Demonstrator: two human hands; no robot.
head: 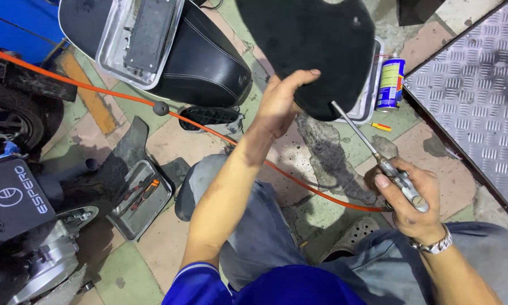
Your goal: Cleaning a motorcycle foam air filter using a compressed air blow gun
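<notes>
Your left hand (279,104) grips the black panel (313,51) by its lower edge, fingers wrapped tight; your right hand (409,197) is closed around the air gun (403,183), nozzle touching the panel just right of your left thumb, mid-blowing; keep the panel steady

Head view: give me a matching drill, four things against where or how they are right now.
Things:
1. Flat black foam-like panel
2. Metal air blow gun with long thin nozzle
3. Blue and yellow spray can
4. Grey metal tray with red-handled tools

Places or states:
A. Upright on the floor beside the diamond-plate ramp
B. On the floor by the motorcycle at the left
C. Gripped in the right hand, tip at the panel's edge
D. Held up by its lower edge in the left hand

Pairs: 1-D, 2-C, 3-A, 4-B
</notes>
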